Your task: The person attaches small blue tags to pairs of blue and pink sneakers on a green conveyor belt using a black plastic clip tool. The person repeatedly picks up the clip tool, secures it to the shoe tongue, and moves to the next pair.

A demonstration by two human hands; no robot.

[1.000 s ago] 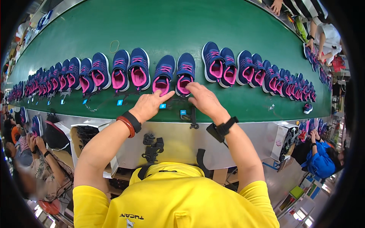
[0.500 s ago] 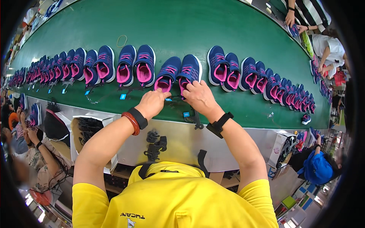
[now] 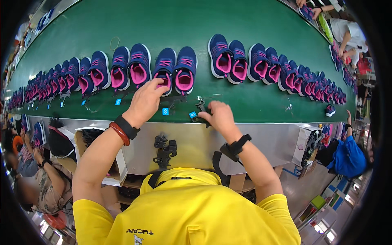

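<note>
A pair of navy sports shoes with pink laces and linings stands before me, toes away. My left hand [image 3: 145, 101] grips the heel of its left shoe [image 3: 165, 65], fingertips at the collar. The right shoe [image 3: 185, 69] stands beside it, untouched. Nearer the table edge, my right hand [image 3: 221, 117] has its thumb over a black plastic shoe hanger [image 3: 201, 106], its other fingers curled; part of the hanger is hidden. One blue size tag [image 3: 193, 114] lies against the hanger, another blue tag [image 3: 165, 111] below the pair's heels.
More such shoes line the green table [image 3: 171, 24] on both sides. A rubber band [image 3: 114, 43] lies behind the left row. Black hangers [image 3: 165, 151] rest on the metal ledge below. Open boxes [image 3: 102, 143] stand along the near edge. Other people work at both sides.
My right hand has left the right shoe and moved back to the hanger, which has shifted away from the table edge. My left hand stays at the left shoe's heel. The view has shifted somewhat.
</note>
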